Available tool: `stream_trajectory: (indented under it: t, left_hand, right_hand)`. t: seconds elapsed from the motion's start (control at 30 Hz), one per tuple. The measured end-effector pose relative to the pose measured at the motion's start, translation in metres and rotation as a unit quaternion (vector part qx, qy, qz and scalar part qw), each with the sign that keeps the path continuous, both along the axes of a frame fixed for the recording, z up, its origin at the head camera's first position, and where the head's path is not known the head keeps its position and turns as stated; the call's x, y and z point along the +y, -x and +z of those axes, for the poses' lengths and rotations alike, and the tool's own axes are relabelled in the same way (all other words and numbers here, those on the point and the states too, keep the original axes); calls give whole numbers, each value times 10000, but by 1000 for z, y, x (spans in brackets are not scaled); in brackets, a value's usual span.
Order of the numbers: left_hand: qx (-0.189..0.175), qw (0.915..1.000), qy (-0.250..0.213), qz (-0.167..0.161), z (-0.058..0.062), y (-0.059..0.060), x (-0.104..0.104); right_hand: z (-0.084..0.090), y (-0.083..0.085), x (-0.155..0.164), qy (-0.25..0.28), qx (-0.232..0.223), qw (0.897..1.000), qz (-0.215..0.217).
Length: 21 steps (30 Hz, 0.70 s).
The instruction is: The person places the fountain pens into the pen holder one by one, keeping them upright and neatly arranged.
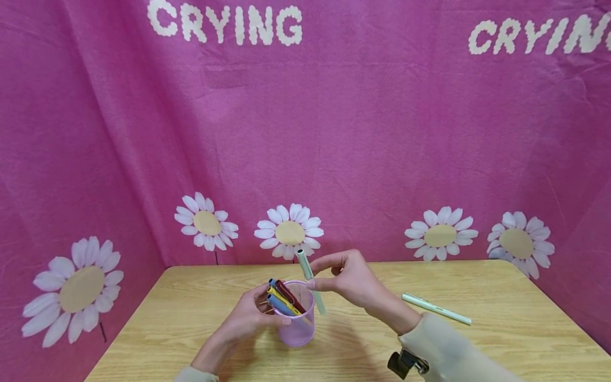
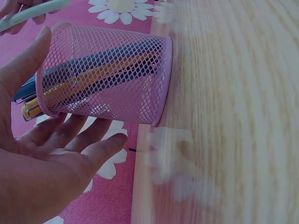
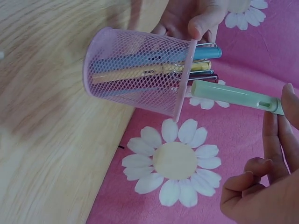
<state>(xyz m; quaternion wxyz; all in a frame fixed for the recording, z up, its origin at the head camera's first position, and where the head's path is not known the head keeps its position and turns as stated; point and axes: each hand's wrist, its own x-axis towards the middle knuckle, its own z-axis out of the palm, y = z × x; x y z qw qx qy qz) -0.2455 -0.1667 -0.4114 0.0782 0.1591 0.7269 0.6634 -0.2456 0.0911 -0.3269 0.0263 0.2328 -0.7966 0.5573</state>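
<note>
A pink mesh pen cup (image 1: 297, 335) stands upright on the table. Its rim is held by my left hand (image 1: 242, 317), thumb at the near side and fingers around the far left. Inside lean several pens, among them a blue pen (image 3: 210, 52), a yellow pen (image 2: 32, 109) and a dark red pen (image 1: 289, 296). Between thumb and fingers, my right hand (image 1: 357, 282) pinches a pale green pen (image 3: 233, 97) near its upper end. That pen is tilted, its lower end close beside the cup's right rim.
Another pale green pen (image 1: 436, 309) lies on the wooden table (image 1: 200, 289) to the right, beyond my right forearm. A pink cloth (image 1: 363, 132) with daisies hangs behind and at the sides. A black clip (image 1: 406, 365) sits at my right sleeve.
</note>
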Motion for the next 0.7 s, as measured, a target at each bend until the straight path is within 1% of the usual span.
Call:
stream_trajectory:
  t: [0.27, 0.53, 0.7]
  left_hand:
    - [-36, 10000, 73, 42, 1, 0, 0]
    - [-111, 9999, 108, 28, 2, 0, 1]
    - [-88, 9999, 126, 6, 2, 0, 0]
  right_hand:
    - [0, 7, -14, 216, -20, 9997, -83]
    - [-12, 13, -24, 427, 78, 9991, -10]
    - [-17, 15, -27, 378, 141, 9992, 56]
